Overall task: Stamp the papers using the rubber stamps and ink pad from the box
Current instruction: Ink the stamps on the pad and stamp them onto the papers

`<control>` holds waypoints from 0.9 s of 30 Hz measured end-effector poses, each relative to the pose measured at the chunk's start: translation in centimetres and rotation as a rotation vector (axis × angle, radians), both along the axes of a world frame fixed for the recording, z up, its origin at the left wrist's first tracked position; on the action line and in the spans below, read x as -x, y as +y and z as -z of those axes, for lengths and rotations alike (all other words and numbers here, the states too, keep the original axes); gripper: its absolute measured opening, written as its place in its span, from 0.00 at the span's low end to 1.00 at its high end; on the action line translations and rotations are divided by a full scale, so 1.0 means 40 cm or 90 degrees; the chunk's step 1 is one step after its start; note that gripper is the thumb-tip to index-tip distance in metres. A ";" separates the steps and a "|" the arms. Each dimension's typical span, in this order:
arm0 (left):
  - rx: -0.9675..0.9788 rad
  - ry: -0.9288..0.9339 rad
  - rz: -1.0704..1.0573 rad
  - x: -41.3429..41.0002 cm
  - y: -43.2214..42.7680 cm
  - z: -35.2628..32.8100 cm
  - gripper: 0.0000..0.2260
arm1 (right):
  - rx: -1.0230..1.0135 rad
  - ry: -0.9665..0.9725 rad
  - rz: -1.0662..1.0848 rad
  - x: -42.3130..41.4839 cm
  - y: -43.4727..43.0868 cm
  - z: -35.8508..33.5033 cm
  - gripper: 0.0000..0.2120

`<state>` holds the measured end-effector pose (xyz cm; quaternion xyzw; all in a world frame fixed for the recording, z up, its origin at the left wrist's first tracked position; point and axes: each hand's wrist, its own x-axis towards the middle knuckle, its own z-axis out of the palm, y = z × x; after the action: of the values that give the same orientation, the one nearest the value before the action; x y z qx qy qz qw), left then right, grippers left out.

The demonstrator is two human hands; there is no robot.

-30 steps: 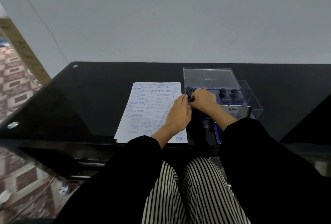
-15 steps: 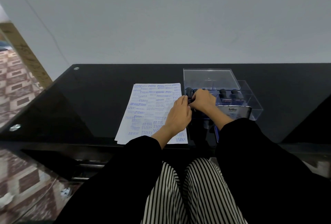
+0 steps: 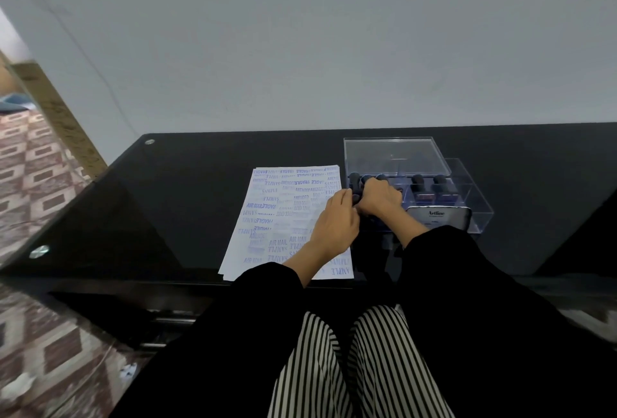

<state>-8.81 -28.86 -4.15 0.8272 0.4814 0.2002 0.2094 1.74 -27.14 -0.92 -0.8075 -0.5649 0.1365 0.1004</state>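
Head view: R hand (image 3: 380, 198) curled on stamp (image 3: 356, 197) in box (image 3: 480, 203); L hand (image 3: 335, 225) touches same stamp, grip unclear; papers (image 3: 283, 213) under L hand; ink pad (image 3: 437, 217) right of R hand.

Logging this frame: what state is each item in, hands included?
clear box, lid open
papers, flat, covered in blue stamp marks
stamps in box, upright in compartments
held stamp, between both hands
left hand, fingertips at held stamp, grip unclear
right hand, curled on held stamp
ink pad tin, open or closed hidden by sleeve
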 end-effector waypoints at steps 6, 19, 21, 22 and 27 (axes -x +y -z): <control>-0.009 -0.025 -0.007 0.002 0.000 0.001 0.17 | -0.040 0.066 0.030 -0.007 -0.006 -0.020 0.13; -0.119 -0.147 0.036 -0.082 -0.102 -0.026 0.20 | -0.221 0.189 0.051 -0.182 -0.210 -0.088 0.17; -0.122 -0.159 0.048 -0.101 -0.128 -0.019 0.19 | -0.212 0.174 0.060 -0.198 -0.249 -0.072 0.16; -0.124 -0.162 0.059 -0.109 -0.140 -0.013 0.19 | -0.209 0.184 0.066 -0.205 -0.266 -0.060 0.16; -0.104 -0.145 0.084 -0.125 -0.197 0.027 0.18 | -0.198 0.225 0.084 -0.223 -0.336 -0.003 0.14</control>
<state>-3.82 -36.72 -5.21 0.8434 0.3808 0.3174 0.2072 10.65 -40.59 -0.82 -0.7810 -0.4991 0.1803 0.3293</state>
